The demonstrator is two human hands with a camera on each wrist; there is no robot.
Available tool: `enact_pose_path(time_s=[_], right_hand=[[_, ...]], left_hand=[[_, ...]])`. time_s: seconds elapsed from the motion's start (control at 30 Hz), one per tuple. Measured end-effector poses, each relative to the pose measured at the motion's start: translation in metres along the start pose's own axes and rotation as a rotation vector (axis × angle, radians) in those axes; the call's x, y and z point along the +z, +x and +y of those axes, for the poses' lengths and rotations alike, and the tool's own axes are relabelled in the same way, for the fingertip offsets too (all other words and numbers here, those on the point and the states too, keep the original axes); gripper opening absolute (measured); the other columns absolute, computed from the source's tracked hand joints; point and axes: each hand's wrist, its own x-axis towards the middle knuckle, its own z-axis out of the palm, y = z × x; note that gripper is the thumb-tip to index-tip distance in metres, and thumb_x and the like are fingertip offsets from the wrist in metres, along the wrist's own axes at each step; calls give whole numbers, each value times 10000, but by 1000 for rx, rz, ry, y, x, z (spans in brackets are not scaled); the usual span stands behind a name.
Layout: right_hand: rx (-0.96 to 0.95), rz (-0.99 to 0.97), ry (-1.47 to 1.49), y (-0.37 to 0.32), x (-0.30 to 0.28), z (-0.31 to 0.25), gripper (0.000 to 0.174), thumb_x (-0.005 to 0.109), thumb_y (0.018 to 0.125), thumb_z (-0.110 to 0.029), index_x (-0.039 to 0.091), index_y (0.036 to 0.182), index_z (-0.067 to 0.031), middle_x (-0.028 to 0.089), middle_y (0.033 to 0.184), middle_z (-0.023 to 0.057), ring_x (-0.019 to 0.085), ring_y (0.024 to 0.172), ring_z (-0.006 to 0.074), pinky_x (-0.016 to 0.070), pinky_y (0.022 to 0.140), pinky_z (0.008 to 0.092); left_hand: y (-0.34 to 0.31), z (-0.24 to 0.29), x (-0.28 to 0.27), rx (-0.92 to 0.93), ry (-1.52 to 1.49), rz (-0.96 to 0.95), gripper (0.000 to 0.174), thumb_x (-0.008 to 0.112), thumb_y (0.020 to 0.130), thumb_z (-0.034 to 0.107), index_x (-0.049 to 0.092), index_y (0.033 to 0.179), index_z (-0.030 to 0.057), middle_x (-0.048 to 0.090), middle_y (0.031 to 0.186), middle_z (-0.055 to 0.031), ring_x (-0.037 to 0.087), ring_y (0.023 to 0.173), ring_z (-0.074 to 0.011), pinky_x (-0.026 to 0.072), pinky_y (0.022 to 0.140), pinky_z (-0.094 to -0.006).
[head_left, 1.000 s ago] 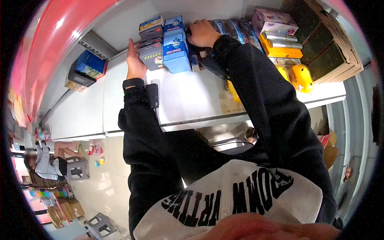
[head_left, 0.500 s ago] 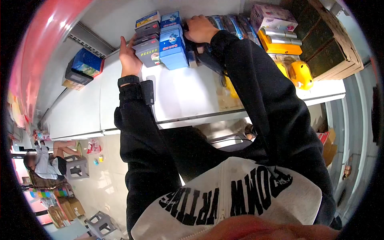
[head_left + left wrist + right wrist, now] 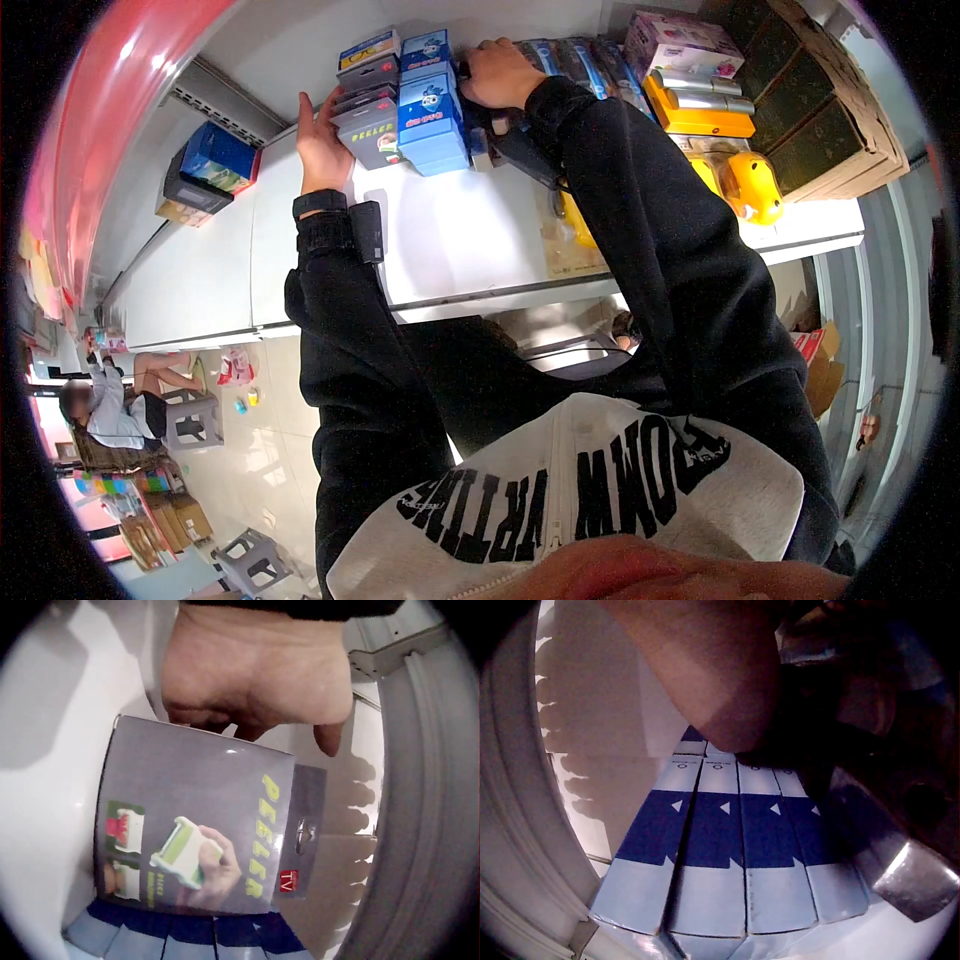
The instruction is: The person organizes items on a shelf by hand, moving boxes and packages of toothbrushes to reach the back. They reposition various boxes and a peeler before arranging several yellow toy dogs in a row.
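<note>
In the head view my left hand (image 3: 325, 150) stands at the left side of a stack of grey peeler boxes (image 3: 370, 137), its fingers straight. The left wrist view shows the palm (image 3: 255, 675) right at the edge of a peeler box (image 3: 195, 802) with a green-and-white peeler printed on it. Blue-and-white boxes (image 3: 434, 115) stand in a tight row against the peeler boxes. My right hand (image 3: 503, 73) is at the right side of this row, knuckles up; in the right wrist view it overlaps the far end of the blue boxes (image 3: 712, 832). Its fingertips are hidden.
Blue-and-black packs (image 3: 580, 68) line the shelf to the right, beside a purple-white box (image 3: 685, 45), a yellow box (image 3: 700, 122) and a yellow duck-shaped item (image 3: 752, 188). A blue box (image 3: 218, 157) sits far left. A seated person (image 3: 120, 415) is beyond the shelf.
The head view has shifted slightly. My left hand's fingers have leaned a little to the left, while both hands stay at either side of the boxes. The last half second shows almost no motion.
</note>
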Motion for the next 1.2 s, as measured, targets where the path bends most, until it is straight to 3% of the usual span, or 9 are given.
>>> enact_pose_path(time_s=[0.3, 0.4, 0.47, 0.5, 0.6, 0.73, 0.87, 0.97, 1.2], right_hand=[[-23, -17, 9, 2, -1, 0, 513, 592, 796, -366, 660, 1119, 27, 610, 1154, 286, 552, 1118, 454, 469, 952, 522], [-52, 59, 40, 3, 4, 3, 495, 595, 786, -365, 669, 1078, 27, 631, 1110, 281, 579, 1077, 454, 478, 944, 507], [-102, 156, 31, 2, 12, 7, 479, 595, 779, -360, 675, 1045, 30, 639, 1088, 280, 590, 1055, 454, 483, 938, 497], [-96, 106, 7, 2, 7, 6, 460, 594, 771, -346, 673, 1012, 38, 633, 1100, 287, 585, 1061, 457, 484, 935, 498], [-122, 130, 17, 1, 5, 5, 465, 589, 771, -339, 668, 1019, 46, 631, 1101, 291, 585, 1058, 461, 476, 940, 502], [-74, 100, 10, 0, 6, 4, 481, 588, 770, -342, 667, 1033, 54, 635, 1091, 291, 581, 1058, 462, 459, 956, 492], [-93, 40, -25, -3, -7, 0, 499, 592, 771, -350, 662, 1077, 37, 629, 1105, 284, 562, 1085, 463, 448, 981, 488], [-21, 39, 2, -5, -5, -2, 513, 595, 770, -352, 648, 1122, 17, 607, 1157, 275, 537, 1123, 463, 445, 987, 503], [-47, 70, 11, 3, 13, 8, 526, 603, 770, -356, 639, 1141, 15, 590, 1179, 288, 525, 1141, 458, 466, 950, 530]], left_hand=[[14, 15, -36, 61, 11, -89, 821, 327, 960, 629, 412, 1391, -65, 499, 1324, -170, 502, 1097, -237, 374, 984, -323], [9, 21, -34, 107, 8, -43, 838, 316, 956, 640, 404, 1395, -69, 469, 1367, -184, 476, 1162, -247, 345, 1025, -331], [5, 25, -33, 97, -54, -24, 823, 334, 969, 604, 329, 1433, -76, 427, 1410, -220, 476, 1196, -258, 415, 894, -294], [10, 24, -43, 105, -38, -66, 836, 330, 967, 609, 295, 1446, -76, 392, 1435, -225, 448, 1242, -259, 419, 929, -314], [23, 23, -69, 128, -110, 58, 755, 404, 964, 552, 422, 1358, -92, 498, 1342, -230, 507, 1202, -275, 426, 967, -350], [49, 23, -124, 588, 205, 230, 474, 519, 943, 336, 544, 1169, -81, 578, 1200, -236, 569, 1114, -315, 458, 951, -395], [-6, 47, -94, 851, 389, 790, 351, 586, 854, 113, 465, 1136, -56, 524, 1194, -229, 552, 1062, -324, 485, 882, -382], [-4, 52, -124, 932, 673, 1168, 432, 619, 822, 139, 435, 1151, -73, 521, 1125, -224, 549, 1029, -323, 465, 909, -403], [7, 54, -150, 907, 921, 1090, 652, 724, 697, 140, 430, 1207, -140, 539, 1142, -266, 547, 1056, -391, 419, 968, -424]])
